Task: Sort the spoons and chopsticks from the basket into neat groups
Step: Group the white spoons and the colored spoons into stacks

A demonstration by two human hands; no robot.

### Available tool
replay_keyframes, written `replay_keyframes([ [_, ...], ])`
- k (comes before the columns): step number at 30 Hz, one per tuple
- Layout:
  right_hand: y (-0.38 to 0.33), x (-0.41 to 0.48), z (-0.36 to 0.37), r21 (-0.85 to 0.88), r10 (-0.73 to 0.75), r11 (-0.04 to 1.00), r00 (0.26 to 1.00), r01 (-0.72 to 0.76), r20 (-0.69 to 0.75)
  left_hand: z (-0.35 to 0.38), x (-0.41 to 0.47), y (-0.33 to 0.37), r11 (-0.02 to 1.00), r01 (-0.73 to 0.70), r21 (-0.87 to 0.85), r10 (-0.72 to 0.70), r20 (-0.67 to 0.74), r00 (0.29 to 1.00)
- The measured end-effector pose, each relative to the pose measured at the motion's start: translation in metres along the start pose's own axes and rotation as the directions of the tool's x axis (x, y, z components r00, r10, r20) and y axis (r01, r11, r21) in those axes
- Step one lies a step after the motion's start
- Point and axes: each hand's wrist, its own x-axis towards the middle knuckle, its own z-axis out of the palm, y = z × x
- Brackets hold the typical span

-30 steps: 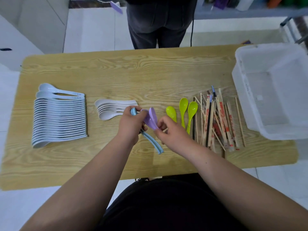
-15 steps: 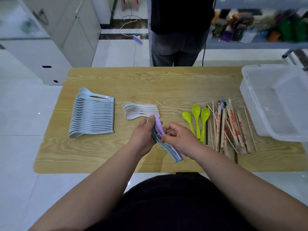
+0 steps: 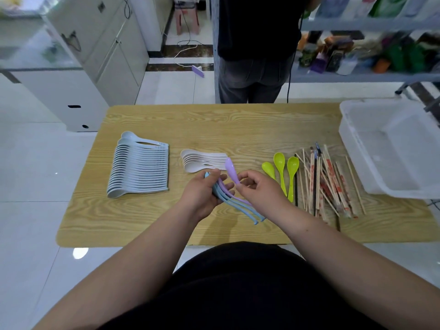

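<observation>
My left hand (image 3: 204, 195) grips a small bundle of blue and purple spoons (image 3: 240, 206), handles pointing toward me and to the right. My right hand (image 3: 258, 189) pinches a single purple spoon (image 3: 231, 170) by its handle, bowl up, just beside the bundle. On the wooden table (image 3: 238, 125) lie a long row of pale blue spoons (image 3: 140, 170) at the left, a small stack of white spoons (image 3: 202, 159) in the middle, three green spoons (image 3: 282, 170) to the right, and a loose pile of chopsticks (image 3: 326, 182). The white basket (image 3: 390, 148) sits at the far right.
A person in dark clothes (image 3: 254, 55) stands at the table's far edge. White cabinets (image 3: 95, 55) are at the back left and a cluttered shelf (image 3: 369, 51) at the back right. The basket overhangs the table's right side.
The view has tilted up and pulled back. My right hand has lifted one purple spoon apart from the bundle held in my left hand.
</observation>
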Motion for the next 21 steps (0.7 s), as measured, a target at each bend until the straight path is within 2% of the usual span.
replay_keyframes([
  [4,0.001,0.002,0.002,-0.067,0.038,0.997,0.995,-0.032,0.094,0.000,0.003,-0.002,1.000,0.006,0.006,-0.006,0.026,1.000],
  [7,0.003,0.000,0.002,-0.066,0.077,0.996,0.986,-0.067,0.151,0.002,0.006,-0.005,0.999,0.003,0.036,-0.002,-0.017,1.000],
  [11,0.008,-0.002,-0.011,0.135,0.102,0.978,0.933,-0.156,0.344,0.003,0.010,-0.008,1.000,0.006,0.012,-0.005,-0.059,0.998],
  [14,0.020,-0.001,-0.021,0.172,0.156,0.947,0.855,-0.272,0.494,0.006,0.013,-0.008,1.000,0.002,-0.002,-0.002,-0.053,0.999],
  [18,0.028,0.007,-0.031,0.101,0.150,0.968,0.852,-0.229,0.502,0.016,0.018,-0.008,1.000,-0.001,-0.002,0.001,0.008,1.000],
  [21,0.031,0.017,-0.039,0.033,0.132,0.985,0.857,-0.171,0.498,0.024,0.022,-0.008,1.000,-0.017,0.024,0.017,-0.006,1.000],
])
